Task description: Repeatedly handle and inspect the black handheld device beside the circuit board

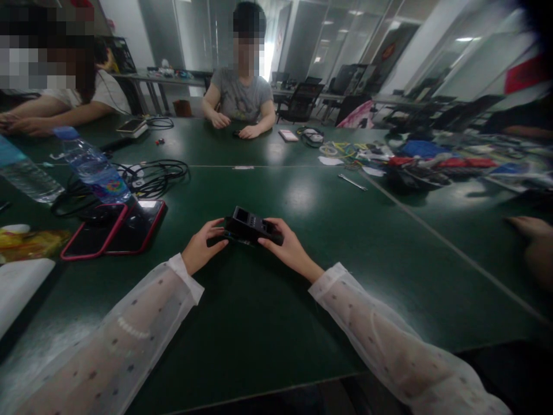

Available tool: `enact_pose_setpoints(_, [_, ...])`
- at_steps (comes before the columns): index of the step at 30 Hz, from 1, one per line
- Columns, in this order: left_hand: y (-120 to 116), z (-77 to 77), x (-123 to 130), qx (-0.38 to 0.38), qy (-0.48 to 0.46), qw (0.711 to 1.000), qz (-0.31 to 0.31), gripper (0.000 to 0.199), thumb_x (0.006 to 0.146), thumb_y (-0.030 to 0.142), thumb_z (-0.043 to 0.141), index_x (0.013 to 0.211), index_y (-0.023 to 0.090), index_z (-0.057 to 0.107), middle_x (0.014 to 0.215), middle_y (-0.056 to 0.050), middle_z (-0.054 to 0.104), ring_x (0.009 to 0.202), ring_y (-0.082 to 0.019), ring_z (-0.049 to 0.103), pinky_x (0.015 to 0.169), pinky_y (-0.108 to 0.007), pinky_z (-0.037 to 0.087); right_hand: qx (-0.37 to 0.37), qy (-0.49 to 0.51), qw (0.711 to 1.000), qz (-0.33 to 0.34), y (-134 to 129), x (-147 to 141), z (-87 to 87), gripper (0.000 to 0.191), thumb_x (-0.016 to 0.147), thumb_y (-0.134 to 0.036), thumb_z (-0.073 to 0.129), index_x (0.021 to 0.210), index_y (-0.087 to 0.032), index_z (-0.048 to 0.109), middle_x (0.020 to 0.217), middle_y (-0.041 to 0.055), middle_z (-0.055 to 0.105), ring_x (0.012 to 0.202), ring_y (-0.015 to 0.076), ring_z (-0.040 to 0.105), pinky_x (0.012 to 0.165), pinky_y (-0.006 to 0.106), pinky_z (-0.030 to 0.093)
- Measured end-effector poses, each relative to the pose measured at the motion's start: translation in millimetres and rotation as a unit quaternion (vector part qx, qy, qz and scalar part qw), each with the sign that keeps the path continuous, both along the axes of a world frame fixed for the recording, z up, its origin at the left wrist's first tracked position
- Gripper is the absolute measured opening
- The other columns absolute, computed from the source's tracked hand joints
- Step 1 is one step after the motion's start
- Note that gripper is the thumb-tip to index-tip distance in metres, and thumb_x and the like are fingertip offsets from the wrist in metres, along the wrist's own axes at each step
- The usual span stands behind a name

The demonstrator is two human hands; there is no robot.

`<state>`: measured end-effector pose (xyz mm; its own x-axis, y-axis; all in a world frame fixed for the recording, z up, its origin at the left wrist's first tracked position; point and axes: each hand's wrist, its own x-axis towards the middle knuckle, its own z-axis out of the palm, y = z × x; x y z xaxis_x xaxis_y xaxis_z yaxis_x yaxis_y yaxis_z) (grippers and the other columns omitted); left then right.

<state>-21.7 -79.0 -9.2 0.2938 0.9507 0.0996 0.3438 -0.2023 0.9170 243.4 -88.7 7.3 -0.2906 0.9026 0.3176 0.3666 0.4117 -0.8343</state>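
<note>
- Black oblong device (247, 218): crosswise between hands, right end nearer green bench's (259, 323) front edge.
- Right hand (287, 245): fingers gripping that end.
- Left hand (199, 248): fingers curved, contact unclear.

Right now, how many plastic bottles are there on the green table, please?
2. The blue-capped bottle is just beyond the red-edged phones; the other bottle is left of it, cut by the picture's edge. More may be hidden.

Sheer-sleeved forearms reach forward and inward, left hand (206, 245) and right hand (288, 245) both loosely curled, facing each other.
</note>
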Motion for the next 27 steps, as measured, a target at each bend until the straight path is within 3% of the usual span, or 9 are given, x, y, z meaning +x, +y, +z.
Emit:
enact_pose_setpoints(3, [0, 1.4, -1, -0.008, -0.004, 1.0, -0.005, 0.064, 0.082, 0.032, 0.065, 0.138, 0.019, 0.038, 0.128, -0.014, 0.061, 0.122, -0.024, 0.055, 0.105, -0.051, 0.039, 0.032, 0.014, 0.999, -0.04, 2, 4, 5.7, 0.047, 0.083, -0.041, 0.066, 0.123, -0.025, 0.048, 0.121, 0.0082, 0.059, 0.109, 0.0242, 0.06, 0.097, 0.045, 0.048])
enact_pose_setpoints(7, [-1, 1.9, -1, -0.006, 0.003, 1.0, -0.012, 0.066, 0.082, 0.033, 0.065, 0.139, 0.019, 0.036, 0.128, -0.014, 0.061, 0.125, -0.025, 0.054, 0.106, -0.053, 0.037, 0.112, 0.017, 0.983, -0.145, 14, 25, 14.5, 0.046, 0.083, -0.043, 0.064, 0.122, -0.024, 0.047, 0.117, 0.0077, 0.059, 0.107, 0.0239, 0.059, 0.093, 0.042, 0.049])
enact_pose_setpoints(11, [0, 1.4, -2, -0.006, 0.008, 1.0, -0.011, 0.065, 0.082, 0.033, 0.064, 0.139, 0.021, 0.036, 0.129, -0.014, 0.06, 0.125, -0.026, 0.053, 0.106, -0.055, 0.036, 0.173, -0.049, 0.936, -0.304, 33, 65, 14.6, 0.049, 0.083, -0.046, 0.061, 0.12, -0.02, 0.045, 0.116, 0.0105, 0.058, 0.102, 0.0244, 0.059, 0.086, 0.041, 0.05])
enact_pose_setpoints(16, [0, 2.8, -2, -0.006, 0.007, 1.0, -0.007, 0.063, 0.083, 0.032, 0.064, 0.138, 0.019, 0.038, 0.128, -0.014, 0.061, 0.125, -0.026, 0.054, 0.107, -0.053, 0.036, 0.133, -0.111, 0.887, -0.428, 52, 105, -2.1, 0.053, 0.081, -0.049, 0.059, 0.117, -0.013, 0.044, 0.107, 0.0143, 0.058, 0.089, 0.0236, 0.059, 0.079, 0.04, 0.049])
enact_pose_setpoints(19, [-1, 3.2, -1, -0.004, 0.011, 1.0, -0.007, 0.062, 0.083, 0.032, 0.063, 0.138, 0.02, 0.038, 0.129, -0.014, 0.06, 0.124, -0.025, 0.054, 0.106, -0.053, 0.038, 0.103, -0.198, 0.86, -0.46, 57, 112, -13.2, 0.052, 0.078, -0.048, 0.061, 0.11, -0.011, 0.048, 0.102, 0.016, 0.059, 0.094, 0.0284, 0.056, 0.081, 0.042, 0.046])
enact_pose_setpoints(22, [-2, 4.0, 1, -0.002, 0.008, 1.0, -0.006, 0.061, 0.083, 0.031, 0.063, 0.138, 0.019, 0.038, 0.128, -0.014, 0.061, 0.123, -0.024, 0.055, 0.107, -0.052, 0.036, 0.072, -0.292, 0.841, -0.45, 58, 110, -19.5, 0.05, 0.077, -0.048, 0.06, 0.107, -0.009, 0.05, 0.102, 0.0189, 0.059, 0.098, 0.0327, 0.054, 0.082, 0.045, 0.044])
enact_pose_setpoints(27, [-2, 4.8, 2, -0.001, 0.002, 1.0, -0.007, 0.06, 0.083, 0.031, 0.062, 0.137, 0.018, 0.039, 0.127, -0.014, 0.062, 0.124, -0.024, 0.055, 0.107, -0.051, 0.035, 0.061, -0.331, 0.83, -0.445, 57, 107, -20.5, 0.051, 0.079, -0.049, 0.056, 0.109, -0.008, 0.049, 0.105, 0.0213, 0.059, 0.097, 0.0335, 0.053, 0.082, 0.046, 0.042])
